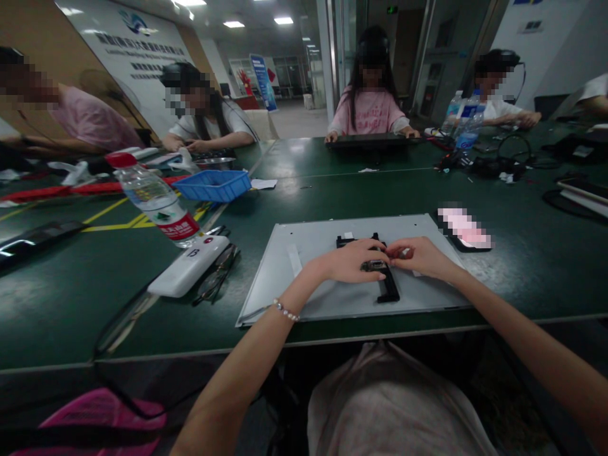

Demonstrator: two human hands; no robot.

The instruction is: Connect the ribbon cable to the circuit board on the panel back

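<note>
A big green table (327,196) spreads out in front of me, its top catching a dull shine and marked with yellow lines (114,227) toward the left edge. Past its far left corner, a brown wall (28,22) carries a white sign (137,54) with a blue logo. Beyond the far edge, pale floor (301,120) runs back under bright ceiling lights (284,20), past a blue banner (263,82) and a metal-framed glass partition (332,69). A white wall (563,60) rises past the far right corner.

Both hands (354,261) at blk frame (391,289)
</note>
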